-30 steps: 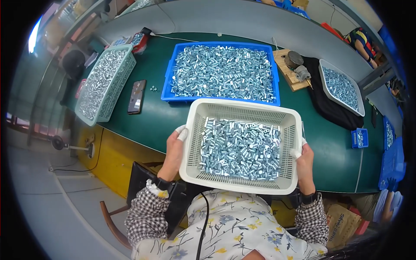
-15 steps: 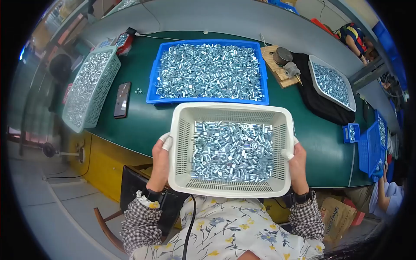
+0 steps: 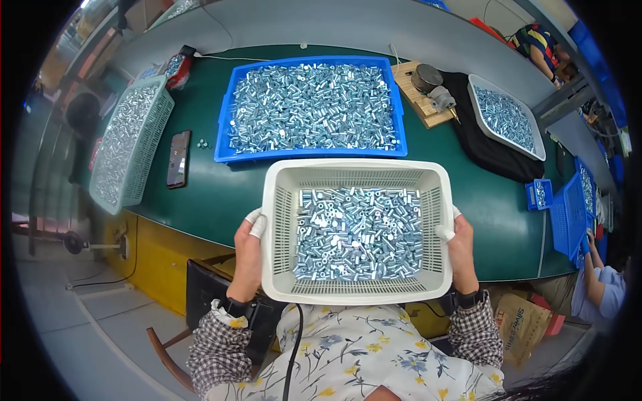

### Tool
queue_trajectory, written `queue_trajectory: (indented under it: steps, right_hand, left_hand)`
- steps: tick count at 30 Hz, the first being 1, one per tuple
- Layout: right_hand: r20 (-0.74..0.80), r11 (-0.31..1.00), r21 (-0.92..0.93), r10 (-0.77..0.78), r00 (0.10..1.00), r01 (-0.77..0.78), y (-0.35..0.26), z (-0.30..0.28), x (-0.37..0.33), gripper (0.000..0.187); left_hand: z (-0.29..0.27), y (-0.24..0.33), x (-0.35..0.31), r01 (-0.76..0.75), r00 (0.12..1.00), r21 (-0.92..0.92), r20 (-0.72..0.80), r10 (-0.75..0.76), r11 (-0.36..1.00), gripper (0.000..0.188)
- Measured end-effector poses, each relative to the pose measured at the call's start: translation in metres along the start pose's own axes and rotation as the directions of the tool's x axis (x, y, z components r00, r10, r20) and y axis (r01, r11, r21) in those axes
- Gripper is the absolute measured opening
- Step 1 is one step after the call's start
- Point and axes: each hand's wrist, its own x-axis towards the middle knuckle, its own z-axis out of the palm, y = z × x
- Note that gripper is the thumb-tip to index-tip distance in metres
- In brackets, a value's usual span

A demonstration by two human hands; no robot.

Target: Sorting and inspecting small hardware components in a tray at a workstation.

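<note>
Between my hands I hold a white plastic basket (image 3: 358, 291) with slotted walls, up in front of my body at the near edge of the table. Many small shiny metal sleeves (image 3: 361, 234) cover its bottom. My left hand (image 3: 248, 257) grips the left wall, and my right hand (image 3: 461, 254) grips the right wall; white covers show on the thumbs, while most other fingers are hidden behind the basket. Just beyond it, a blue tray (image 3: 311, 157) full of similar metal pieces (image 3: 311, 107) rests on the green table (image 3: 221, 194).
At left stand a pale green basket (image 3: 155, 123) of metal parts and a phone (image 3: 177, 159). A wooden board (image 3: 418, 100) with a metal device, a black cloth (image 3: 478, 150) and a white tray (image 3: 540, 152) lie right. Blue bins (image 3: 564, 220) and a co-worker's arm (image 3: 592, 274) are farther right.
The metal sleeves in the white basket have shifted, with more ends facing up now. My view has turned slightly, so the table's things sit a little farther left. Both hands keep their hold.
</note>
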Motion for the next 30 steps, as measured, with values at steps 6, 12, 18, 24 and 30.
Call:
queue_trajectory:
  steps: [6, 12, 18, 24, 30]
  right_hand:
    - [0.017, 0.999, 0.024, 0.039, 0.999, -0.039, 0.001, -0.005, -0.001, 0.047]
    - [0.045, 0.997, -0.07, -0.019, 0.999, 0.022, 0.003, 0.007, 0.008, 0.047]
    - [0.047, 0.999, -0.051, 0.01, 0.999, -0.007, 0.001, 0.018, 0.009, 0.049]
    - [0.052, 1.0, -0.014, 0.029, 0.998, -0.028, 0.005, 0.018, 0.013, 0.051]
    - [0.048, 1.0, 0.011, 0.028, 0.998, -0.029, 0.01, 0.026, 0.022, 0.051]
  left_hand:
    - [0.004, -0.004, -0.007, -0.057, 0.998, 0.039, -0.03, 0.059, 0.998, 0.026]
    - [-0.001, -0.006, -0.005, -0.054, 0.998, 0.03, -0.033, 0.055, 0.998, 0.026]
    - [-0.013, -0.003, 0.0, -0.055, 0.996, 0.057, -0.062, 0.058, 0.997, 0.026]
    - [-0.015, -0.003, 0.001, -0.052, 0.996, 0.077, -0.067, 0.057, 0.996, 0.026]
    - [-0.019, 0.002, 0.011, -0.044, 0.996, 0.131, -0.075, 0.055, 0.99, 0.027]
